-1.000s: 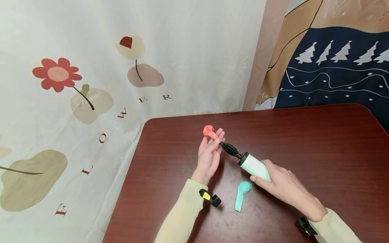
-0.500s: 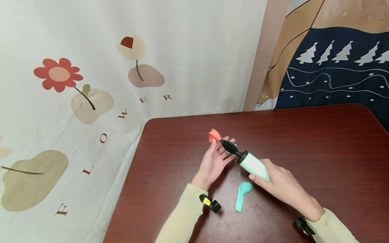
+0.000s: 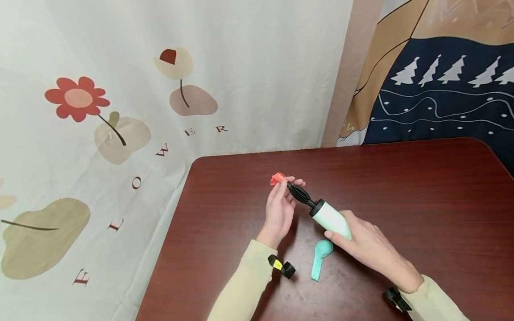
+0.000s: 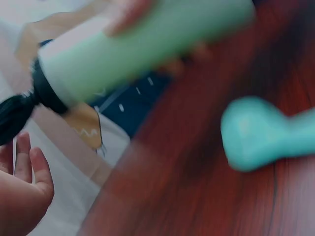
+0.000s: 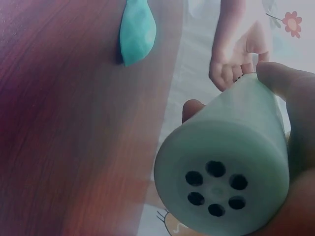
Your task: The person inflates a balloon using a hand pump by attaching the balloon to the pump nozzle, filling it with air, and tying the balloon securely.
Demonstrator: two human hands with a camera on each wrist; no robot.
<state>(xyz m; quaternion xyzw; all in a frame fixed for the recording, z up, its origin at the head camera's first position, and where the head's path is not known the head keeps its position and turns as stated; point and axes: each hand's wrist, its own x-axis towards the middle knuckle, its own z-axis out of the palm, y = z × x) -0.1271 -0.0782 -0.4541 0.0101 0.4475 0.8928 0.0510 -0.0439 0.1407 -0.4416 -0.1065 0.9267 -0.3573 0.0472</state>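
Observation:
My right hand (image 3: 371, 243) grips the pale green body of a hand balloon pump (image 3: 331, 219). Its black ribbed nozzle end points up and left toward my left hand (image 3: 279, 214). On the nozzle tip sits a limp coral-red balloon (image 3: 277, 179), its neck pinched by the left thumb and fingers, with the outer fingers extended behind. In the right wrist view, the pump's round end (image 5: 219, 189) with several holes faces the camera. A flat teal balloon (image 3: 322, 249) lies on the table below the pump, and looms large in the left wrist view.
The dark red-brown wooden table (image 3: 401, 187) has rounded far corners. A pale curtain (image 3: 257, 80) with flower prints hangs behind and left of it, with a navy tree-patterned cloth (image 3: 441, 98) at the right. Black straps circle both wrists.
My left fingers spread half a second ago and have since drawn together at the balloon's neck. The pump and right hand have shifted slightly left. The teal balloon has stayed put.

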